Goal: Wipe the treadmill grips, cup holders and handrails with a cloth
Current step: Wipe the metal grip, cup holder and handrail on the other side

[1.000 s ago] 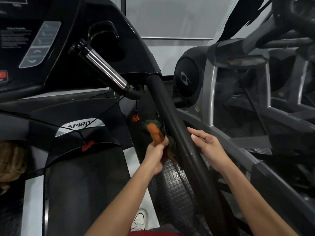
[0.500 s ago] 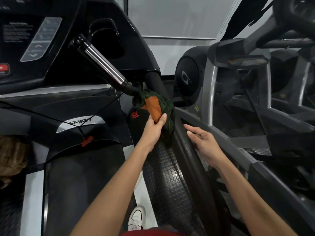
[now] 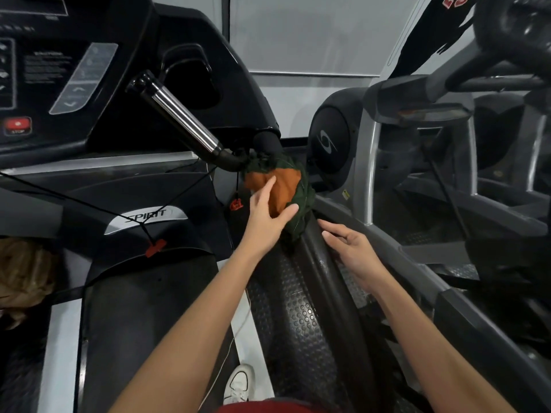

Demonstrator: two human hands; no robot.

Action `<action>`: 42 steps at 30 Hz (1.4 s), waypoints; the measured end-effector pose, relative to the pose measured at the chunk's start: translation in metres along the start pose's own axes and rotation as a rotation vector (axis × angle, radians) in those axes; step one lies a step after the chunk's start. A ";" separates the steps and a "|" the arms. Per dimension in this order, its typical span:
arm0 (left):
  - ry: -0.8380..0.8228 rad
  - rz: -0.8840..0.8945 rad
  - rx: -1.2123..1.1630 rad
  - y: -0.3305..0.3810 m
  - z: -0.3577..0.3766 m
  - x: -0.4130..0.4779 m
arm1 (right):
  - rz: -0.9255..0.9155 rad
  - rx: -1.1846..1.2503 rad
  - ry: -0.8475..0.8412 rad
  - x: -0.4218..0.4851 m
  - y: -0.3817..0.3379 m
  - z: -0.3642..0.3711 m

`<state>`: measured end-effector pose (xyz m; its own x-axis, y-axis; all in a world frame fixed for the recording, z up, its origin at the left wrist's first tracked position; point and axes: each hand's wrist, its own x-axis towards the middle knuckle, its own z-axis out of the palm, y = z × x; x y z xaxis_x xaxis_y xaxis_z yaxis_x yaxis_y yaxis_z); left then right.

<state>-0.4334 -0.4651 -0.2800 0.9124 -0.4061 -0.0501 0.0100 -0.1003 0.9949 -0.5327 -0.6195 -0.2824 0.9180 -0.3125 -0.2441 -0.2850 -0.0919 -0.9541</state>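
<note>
Centrally, the cloth [image 3: 284,181], orange on its upper face and dark green round the edges, is bunched on the far end of the black padded handrail [image 3: 329,293], just where the rail meets the console. Your left hand [image 3: 265,216] lies over the cloth's near side: the fingers are straight, the thumb is splayed to the right across the green part, and the hand presses the cloth against the rail rather than closing round it. Your right hand [image 3: 354,251] rests on the right flank of the same rail, just nearer than the cloth, with its fingers loosely extended and holding nothing.

Left of the cloth and touching it, a black elbow joint carries the chrome grip [image 3: 182,117], which rises to the far left. Behind the grip is the dark recess of the cup holder [image 3: 190,81]. Farther left is the console [image 3: 83,76], with a red stop button [image 3: 16,126] at its lower left. A black cord crosses the motor cover to a red safety clip [image 3: 155,247] just near the SPIRIT badge [image 3: 149,217]. A white shoe [image 3: 240,383] shows at the near edge, between the belt [image 3: 134,323] and the studded side panel [image 3: 298,317]. A neighbouring machine [image 3: 331,141] stands to the right.
</note>
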 end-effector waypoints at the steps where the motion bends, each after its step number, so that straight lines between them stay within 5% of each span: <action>1: -0.022 -0.029 -0.012 -0.004 -0.001 -0.005 | 0.003 0.001 0.001 0.000 0.001 0.000; 11: 0.194 0.180 -0.001 -0.022 0.006 -0.028 | -0.008 0.107 -0.005 0.003 0.003 0.002; 17: 0.039 0.047 0.060 -0.002 -0.004 -0.005 | 0.001 0.100 -0.011 0.001 0.001 0.000; 26: 0.101 0.348 0.339 -0.006 0.003 -0.034 | -0.025 0.108 0.013 0.004 0.006 0.002; 32: -0.050 0.104 0.443 0.019 -0.013 0.001 | -0.012 0.096 -0.006 0.002 0.005 0.000; 37: -0.030 0.375 0.402 -0.006 0.005 -0.042 | -0.032 0.105 0.006 0.002 0.005 0.002; 42: -0.026 0.381 0.426 -0.001 0.003 -0.031 | -0.045 0.117 0.018 0.000 0.004 0.004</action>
<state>-0.4629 -0.4547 -0.2800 0.8085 -0.5074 0.2980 -0.4889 -0.2975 0.8200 -0.5331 -0.6158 -0.2871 0.9238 -0.3274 -0.1987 -0.2087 0.0044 -0.9780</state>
